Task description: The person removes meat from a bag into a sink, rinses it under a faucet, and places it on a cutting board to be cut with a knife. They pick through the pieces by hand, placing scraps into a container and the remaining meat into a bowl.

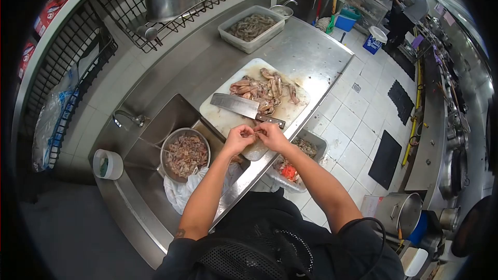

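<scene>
Close together over the near edge of a white cutting board, my left hand and my right hand have their fingertips pinched. Whatever lies between them is too small to make out. Just beyond the hands rests a cleaver, its wooden handle pointing right. A pile of raw squid-like pieces covers the far part of the board. In the sink to the left, a metal bowl holds cut pieces, with a white plastic bag beside it.
A tub of grey seafood stands at the back of the steel counter. Below the counter's right edge is a bin of scraps. A faucet rises behind the sink. Far right, a person stands in the aisle.
</scene>
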